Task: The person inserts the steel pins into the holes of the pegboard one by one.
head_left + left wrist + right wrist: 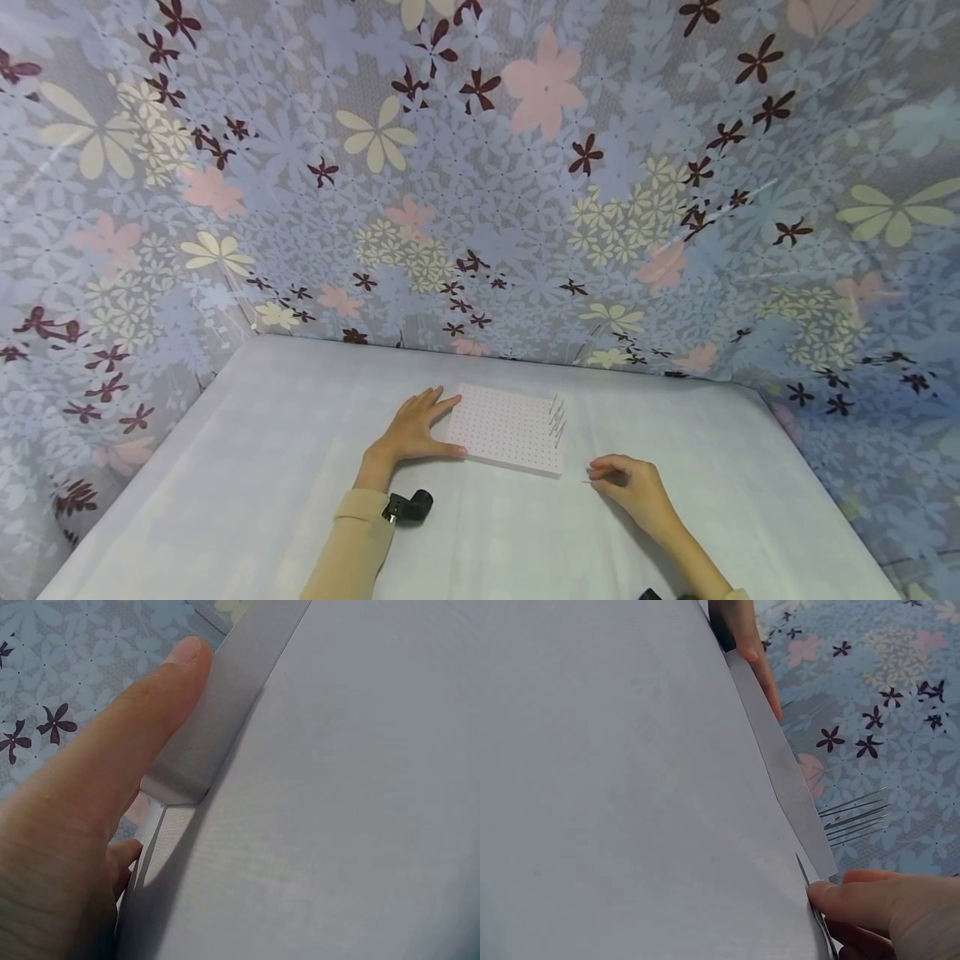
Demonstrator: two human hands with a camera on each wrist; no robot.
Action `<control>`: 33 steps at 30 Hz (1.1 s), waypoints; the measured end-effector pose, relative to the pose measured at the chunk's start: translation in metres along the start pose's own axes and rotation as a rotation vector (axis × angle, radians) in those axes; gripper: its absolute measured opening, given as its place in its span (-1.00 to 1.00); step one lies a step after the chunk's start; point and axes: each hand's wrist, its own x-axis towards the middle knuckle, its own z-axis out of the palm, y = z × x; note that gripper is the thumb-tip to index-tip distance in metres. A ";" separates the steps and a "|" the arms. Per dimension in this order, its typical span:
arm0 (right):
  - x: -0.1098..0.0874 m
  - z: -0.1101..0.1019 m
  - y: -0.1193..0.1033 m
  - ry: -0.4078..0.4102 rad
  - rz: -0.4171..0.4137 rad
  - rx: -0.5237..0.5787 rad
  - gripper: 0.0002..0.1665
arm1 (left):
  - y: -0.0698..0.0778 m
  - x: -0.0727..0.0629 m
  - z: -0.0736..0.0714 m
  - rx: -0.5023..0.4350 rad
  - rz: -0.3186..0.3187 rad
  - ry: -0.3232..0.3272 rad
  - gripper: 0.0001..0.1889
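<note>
A white board with a grid of small holes point(502, 425) lies on the table, and a row of thin metal pins point(557, 421) stands up along its right side. My left hand point(416, 429) spreads across the board's left end, thumb along the front edge and forefinger at the far left corner, both fairly straight. Off the board's near right corner, my right hand point(630, 487) pinches a thin pointed metal rod point(802, 871) between thumb and fingers. The rod's tip points out past the thumb; its lower part is partly hidden by the fingers.
A white cloth covers the table point(247, 467). Behind it and at both sides hangs a flowered curtain point(480, 208). A small black camera point(411, 507) is strapped to the left wrist.
</note>
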 end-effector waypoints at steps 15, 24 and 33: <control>0.000 0.004 0.006 -0.019 -0.141 -0.009 -0.80 | -0.003 0.002 0.002 -0.007 0.003 0.015 0.00; 0.001 0.006 0.007 0.062 -0.224 -0.046 -0.73 | -0.001 0.002 0.002 -0.006 0.000 0.004 0.01; 0.006 0.003 0.001 0.141 -0.187 -0.042 -0.75 | 0.000 0.001 0.000 -0.015 -0.014 -0.004 -0.01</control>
